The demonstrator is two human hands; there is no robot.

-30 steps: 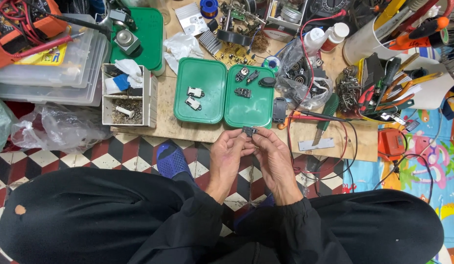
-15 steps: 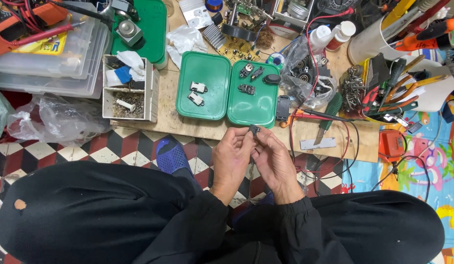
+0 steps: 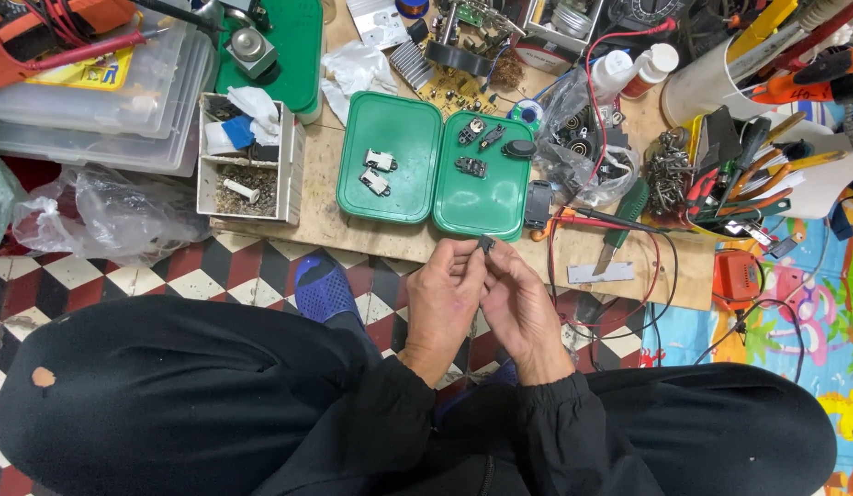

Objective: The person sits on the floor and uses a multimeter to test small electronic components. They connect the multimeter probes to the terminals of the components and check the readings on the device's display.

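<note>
Both hands, left hand (image 3: 442, 298) and right hand (image 3: 518, 308), fingers pinching small black part (image 3: 485, 243) over the checkered floor (image 3: 215, 271), near the surface (image 3: 371, 234) edge; slip means lost part.

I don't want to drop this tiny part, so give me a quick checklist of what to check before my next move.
1. Both hands on the small black part: left hand and right hand pinch it: ok.
2. Part over the bench: it sits at the wooden board edge, above floor: not ok.
3. Green tray within reach, open: ok.
4. Tray has free space: ok.
5. Part's orientation: cannot tell.
</note>
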